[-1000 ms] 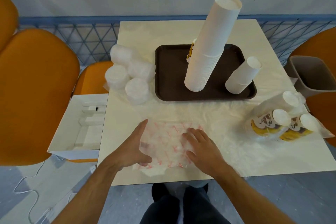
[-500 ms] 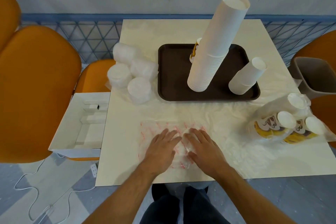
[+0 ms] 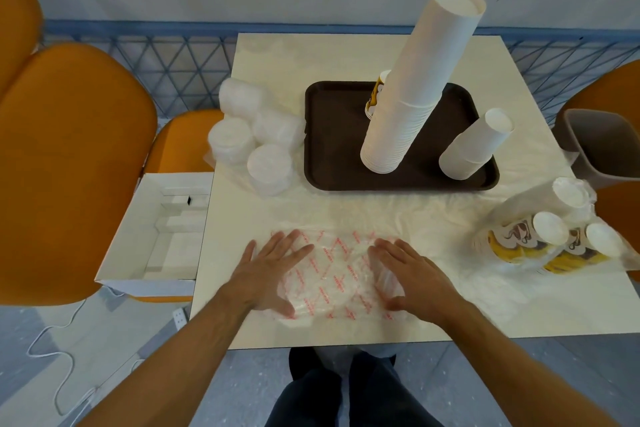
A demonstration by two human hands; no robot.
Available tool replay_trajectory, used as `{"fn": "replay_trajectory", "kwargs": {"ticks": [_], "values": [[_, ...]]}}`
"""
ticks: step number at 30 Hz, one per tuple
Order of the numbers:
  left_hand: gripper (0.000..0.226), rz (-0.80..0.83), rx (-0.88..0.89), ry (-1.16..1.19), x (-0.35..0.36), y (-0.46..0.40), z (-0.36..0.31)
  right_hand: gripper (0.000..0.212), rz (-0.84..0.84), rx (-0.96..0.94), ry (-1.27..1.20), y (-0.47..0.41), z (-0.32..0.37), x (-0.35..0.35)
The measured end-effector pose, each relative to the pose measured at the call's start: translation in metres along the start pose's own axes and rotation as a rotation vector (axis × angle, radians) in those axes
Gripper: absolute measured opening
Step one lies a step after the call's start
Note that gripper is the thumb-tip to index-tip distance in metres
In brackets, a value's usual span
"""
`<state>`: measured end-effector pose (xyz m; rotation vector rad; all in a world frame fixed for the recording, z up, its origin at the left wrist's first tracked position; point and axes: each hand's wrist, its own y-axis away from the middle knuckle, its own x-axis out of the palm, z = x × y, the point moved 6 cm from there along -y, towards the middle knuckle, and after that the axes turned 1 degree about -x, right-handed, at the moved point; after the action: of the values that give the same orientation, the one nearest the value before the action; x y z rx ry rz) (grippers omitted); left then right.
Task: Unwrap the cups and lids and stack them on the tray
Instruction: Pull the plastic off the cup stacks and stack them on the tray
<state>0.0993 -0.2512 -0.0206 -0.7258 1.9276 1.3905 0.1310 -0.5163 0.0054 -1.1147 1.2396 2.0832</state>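
A clear plastic wrapper with red print (image 3: 330, 274) lies flat near the table's front edge. My left hand (image 3: 268, 274) presses its left part with straight fingers. My right hand (image 3: 414, 279) lies flat on its right part. Behind it, the brown tray (image 3: 332, 135) holds a tall stack of white cups (image 3: 415, 87), a short stack of white cups (image 3: 476, 146) and a printed cup (image 3: 375, 94) half hidden behind the tall stack. Wrapped lid stacks (image 3: 256, 139) sit left of the tray. Wrapped printed cups (image 3: 550, 232) lie at the right.
A white open box (image 3: 152, 239) sits on an orange chair left of the table. A grey bin (image 3: 606, 146) stands at the right edge. Orange chairs (image 3: 69, 163) flank the table (image 3: 242, 322). Thin clear plastic film (image 3: 450, 218) covers the table's middle and right.
My left hand came onto the wrapper beside the right one, then both hands slid apart across the wrapper, flattening it.
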Motion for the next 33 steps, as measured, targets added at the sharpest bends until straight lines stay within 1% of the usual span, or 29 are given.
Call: {"fn": "replay_trajectory", "kwargs": {"ticks": [4,9,11,13,16,18,21,25,27,30,33], "values": [[0.132,0.016,-0.015,-0.041,-0.002,0.001,0.004,0.115,0.039,0.013,0.041,0.0,-0.003,-0.002],[0.139,0.009,-0.037,-0.078,-0.004,0.002,0.009,0.12,0.059,0.027,0.064,0.001,-0.005,-0.004],[0.139,0.013,-0.039,-0.081,-0.005,0.003,0.008,0.118,0.061,0.038,0.088,0.001,-0.002,-0.006],[0.139,0.018,-0.045,-0.082,-0.006,0.004,0.006,0.104,-0.01,0.044,0.092,0.0,0.011,-0.014],[0.139,0.016,-0.056,-0.091,-0.007,0.004,0.003,0.073,-0.154,-0.028,0.077,-0.008,0.052,-0.022],[0.139,0.016,-0.063,-0.102,-0.007,0.004,0.004,0.066,-0.148,-0.096,0.024,-0.016,0.079,-0.013],[0.139,0.012,-0.066,-0.112,-0.007,0.004,0.004,0.074,-0.08,-0.125,-0.029,-0.026,0.09,0.007],[0.139,0.022,-0.06,-0.094,-0.008,0.006,0.006,0.107,-0.012,-0.078,-0.034,-0.027,0.057,0.013],[0.138,0.026,-0.056,-0.092,-0.008,0.006,0.007,0.117,0.011,-0.057,-0.016,-0.022,0.035,0.009],[0.14,0.03,-0.055,-0.104,-0.008,0.006,0.007,0.125,0.031,-0.03,0.005,-0.014,0.008,0.007],[0.143,0.046,-0.059,-0.138,-0.01,0.005,0.007,0.128,0.045,-0.028,0.034,-0.011,-0.001,0.007]]}}
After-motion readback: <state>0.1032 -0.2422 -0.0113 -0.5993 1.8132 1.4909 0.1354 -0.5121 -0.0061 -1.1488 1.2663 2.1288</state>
